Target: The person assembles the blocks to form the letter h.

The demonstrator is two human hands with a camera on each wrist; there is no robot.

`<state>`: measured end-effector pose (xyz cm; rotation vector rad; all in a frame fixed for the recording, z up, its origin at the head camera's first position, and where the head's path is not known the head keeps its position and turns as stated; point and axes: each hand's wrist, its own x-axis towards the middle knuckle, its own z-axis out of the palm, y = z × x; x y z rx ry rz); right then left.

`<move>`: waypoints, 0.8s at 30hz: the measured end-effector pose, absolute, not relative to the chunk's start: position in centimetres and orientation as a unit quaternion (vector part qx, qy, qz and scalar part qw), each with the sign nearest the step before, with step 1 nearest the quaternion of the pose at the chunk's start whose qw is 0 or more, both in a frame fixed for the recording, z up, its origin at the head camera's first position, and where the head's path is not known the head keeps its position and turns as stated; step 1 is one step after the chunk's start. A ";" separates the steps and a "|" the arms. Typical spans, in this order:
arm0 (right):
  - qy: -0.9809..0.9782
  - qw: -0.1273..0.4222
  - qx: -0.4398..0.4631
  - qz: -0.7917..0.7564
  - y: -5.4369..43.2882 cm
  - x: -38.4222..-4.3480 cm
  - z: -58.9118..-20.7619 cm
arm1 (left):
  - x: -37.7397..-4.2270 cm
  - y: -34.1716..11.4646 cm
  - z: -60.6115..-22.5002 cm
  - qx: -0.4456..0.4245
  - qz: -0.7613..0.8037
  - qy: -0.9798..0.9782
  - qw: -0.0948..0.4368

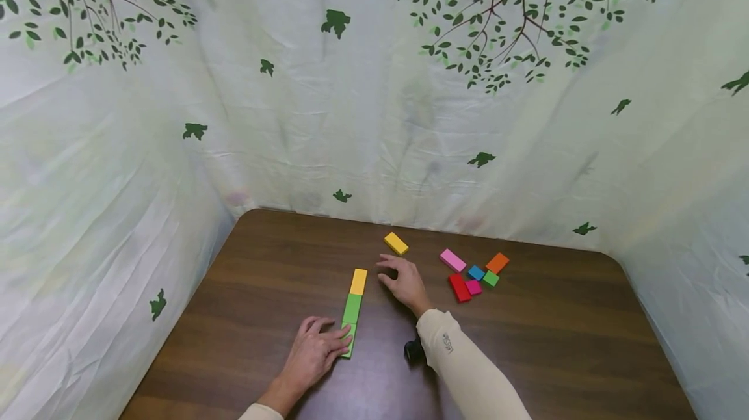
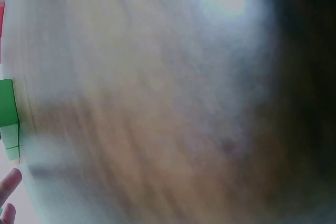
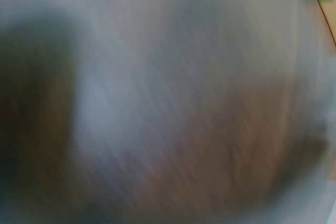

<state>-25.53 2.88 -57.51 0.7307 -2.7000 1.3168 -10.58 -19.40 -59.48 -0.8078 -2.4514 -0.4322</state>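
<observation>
Resting straight-fingered with left hand [image 1: 317, 350] on green block [image 1: 348, 354] at near end of row [image 1: 353, 307]; spread, holding nothing, with right hand [image 1: 406, 281] near loose yellow block [image 1: 396, 243]. Likely light, stiff, smooth, sturdy; best pinched by long sides.

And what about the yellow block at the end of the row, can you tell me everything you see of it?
The yellow block is a small, plain, warm-yellow rectangle with straight edges. It looks smooth, but I can't tell what it's made of. It sits on the brown table, at the row's far end, its long side running along the row. Its near end meets a green block, with no gap showing. No hand touches it; the right hand is off to its right.
</observation>
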 end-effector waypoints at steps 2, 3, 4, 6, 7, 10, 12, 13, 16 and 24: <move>-0.881 0.037 0.232 0.410 3.4 -26.2 -57.3 | -10.6 -19.4 -59.5 -0.299 -0.160 -0.903 0.264; -0.883 0.043 0.235 0.403 3.6 -26.5 -57.2 | -10.6 -19.3 -59.5 -0.300 -0.161 -0.902 0.265; -0.887 0.049 0.239 0.392 3.9 -26.9 -57.1 | -10.6 -19.3 -59.5 -0.300 -0.161 -0.902 0.266; -0.895 0.055 0.252 0.363 4.3 -27.7 -57.0 | -10.6 -19.3 -59.5 -0.299 -0.165 -0.901 0.266; -0.901 0.056 0.260 0.342 4.5 -28.1 -57.0 | -10.6 -19.2 -59.5 -0.299 -0.164 -0.902 0.265; -0.919 0.039 0.276 0.280 4.8 -29.2 -56.7 | -10.6 -19.1 -59.4 -0.297 -0.159 -0.905 0.260; -0.927 0.017 0.281 0.247 4.9 -29.9 -56.4 | -10.6 -19.2 -59.3 -0.295 -0.157 -0.906 0.259; -0.931 0.006 0.282 0.230 4.9 -30.3 -56.3 | -10.6 -19.2 -59.3 -0.295 -0.155 -0.907 0.259; -0.938 -0.031 0.284 0.198 4.9 -31.1 -55.8 | -10.6 -19.3 -59.3 -0.294 -0.158 -0.906 0.260; -0.933 -0.129 0.289 0.171 4.4 -32.1 -55.0 | -10.4 -19.3 -59.4 -0.284 -0.156 -0.910 0.259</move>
